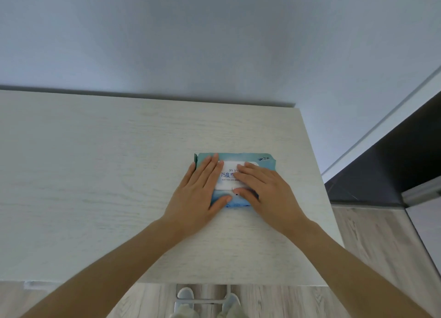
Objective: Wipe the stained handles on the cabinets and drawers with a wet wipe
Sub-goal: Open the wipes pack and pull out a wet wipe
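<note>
A teal pack of wet wipes (248, 157) with a white label lies flat on the pale wood cabinet top (107, 174), near its right end. My left hand (199, 191) lies flat on the pack's left half, fingers straight, thumb along the front edge. My right hand (263, 189) rests flat on the right half, fingertips on the white label flap. Both hands cover most of the pack. No handles are in view.
The cabinet top ends at its right edge (317, 174) and front edge (191, 282). A white wall (214, 43) rises behind. Dark furniture (393, 162) stands at the right. Wood-look floor (372, 258) and my slippers (185, 294) show below.
</note>
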`<state>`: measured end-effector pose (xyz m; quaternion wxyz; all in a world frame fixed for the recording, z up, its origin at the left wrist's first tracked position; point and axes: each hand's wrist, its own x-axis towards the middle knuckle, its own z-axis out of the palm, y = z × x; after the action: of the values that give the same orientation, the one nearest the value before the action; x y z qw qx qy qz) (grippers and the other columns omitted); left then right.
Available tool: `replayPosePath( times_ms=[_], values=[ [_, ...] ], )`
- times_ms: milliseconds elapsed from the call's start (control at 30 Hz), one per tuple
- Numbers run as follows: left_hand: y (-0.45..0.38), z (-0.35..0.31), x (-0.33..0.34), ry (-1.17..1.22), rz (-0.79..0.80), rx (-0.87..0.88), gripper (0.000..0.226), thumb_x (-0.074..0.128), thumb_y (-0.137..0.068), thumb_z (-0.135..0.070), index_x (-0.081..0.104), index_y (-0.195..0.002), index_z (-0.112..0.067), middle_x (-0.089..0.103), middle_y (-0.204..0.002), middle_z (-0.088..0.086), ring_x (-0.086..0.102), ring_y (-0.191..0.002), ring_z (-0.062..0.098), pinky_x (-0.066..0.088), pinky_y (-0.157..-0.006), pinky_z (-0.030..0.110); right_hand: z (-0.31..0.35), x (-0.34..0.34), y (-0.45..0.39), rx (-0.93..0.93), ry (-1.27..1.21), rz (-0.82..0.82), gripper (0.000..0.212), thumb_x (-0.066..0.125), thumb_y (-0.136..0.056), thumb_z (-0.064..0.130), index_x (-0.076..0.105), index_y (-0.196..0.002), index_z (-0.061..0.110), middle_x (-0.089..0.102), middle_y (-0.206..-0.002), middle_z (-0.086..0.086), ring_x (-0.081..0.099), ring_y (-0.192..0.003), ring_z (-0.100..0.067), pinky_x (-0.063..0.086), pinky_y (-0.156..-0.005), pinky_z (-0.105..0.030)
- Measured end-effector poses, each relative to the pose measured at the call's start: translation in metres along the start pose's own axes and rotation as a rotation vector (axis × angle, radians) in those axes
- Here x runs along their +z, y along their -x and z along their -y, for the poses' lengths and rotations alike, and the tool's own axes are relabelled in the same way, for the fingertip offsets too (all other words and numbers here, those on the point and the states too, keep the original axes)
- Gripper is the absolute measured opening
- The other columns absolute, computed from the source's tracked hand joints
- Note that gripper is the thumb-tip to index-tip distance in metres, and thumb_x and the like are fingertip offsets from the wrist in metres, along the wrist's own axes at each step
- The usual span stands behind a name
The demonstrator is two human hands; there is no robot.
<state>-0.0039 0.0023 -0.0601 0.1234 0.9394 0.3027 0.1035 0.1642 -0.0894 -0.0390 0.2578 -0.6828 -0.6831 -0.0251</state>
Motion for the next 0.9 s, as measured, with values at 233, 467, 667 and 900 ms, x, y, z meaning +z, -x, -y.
replayPosePath(
  times_ms=[233,467,667,900],
  values=[
    [-0.001,-0.005,0.002,0.172,-0.044,-0.087,0.081,0.022,-0.084,-0.066,-0.022,-0.140,-0.027,-0.013,-0.152,-0.012,-0.009,-0.142,0.001,-0.011,-0.115,0.020,0.006,-0.009,-0.020,0.133,-0.157,-0.089,0.022,0.054,-0.094,0.021,0.070,-0.103,0.010,0.070,-0.104,-0.002,0.066,-0.094,-0.017,0.058,-0.076,-0.034],
    [-0.012,0.005,-0.018,-0.022,-0.054,0.023,0.078,0.018,-0.090,-0.065,-0.011,-0.149,-0.023,-0.014,-0.157,-0.003,-0.011,-0.145,0.016,-0.001,-0.118,0.043,-0.003,0.002,-0.041,0.392,-0.231,-0.179,0.044,0.054,-0.095,0.019,0.045,-0.138,0.022,0.045,-0.106,0.013,0.047,-0.089,-0.002,0.035,-0.074,-0.001],
    [-0.023,0.011,-0.014,-0.029,0.106,-0.115,0.086,0.000,-0.074,-0.083,-0.030,-0.137,-0.033,-0.036,-0.147,-0.016,-0.039,-0.132,0.003,-0.023,-0.112,0.033,-0.021,0.004,-0.025,0.378,-0.091,0.324,0.063,0.030,-0.098,0.045,0.002,-0.150,0.023,0.023,-0.154,0.001,0.023,-0.140,-0.014,0.008,-0.120,-0.039],
    [-0.023,0.012,-0.011,-0.044,0.126,-0.140,0.099,0.003,-0.068,-0.082,-0.014,-0.148,-0.027,-0.029,-0.144,-0.020,-0.035,-0.133,0.003,-0.022,-0.112,0.034,-0.006,-0.004,0.006,0.310,0.034,-0.034,0.034,0.072,-0.082,0.019,0.066,-0.114,0.011,0.059,-0.112,-0.011,0.054,-0.107,-0.031,0.033,-0.089,-0.036]
  ],
)
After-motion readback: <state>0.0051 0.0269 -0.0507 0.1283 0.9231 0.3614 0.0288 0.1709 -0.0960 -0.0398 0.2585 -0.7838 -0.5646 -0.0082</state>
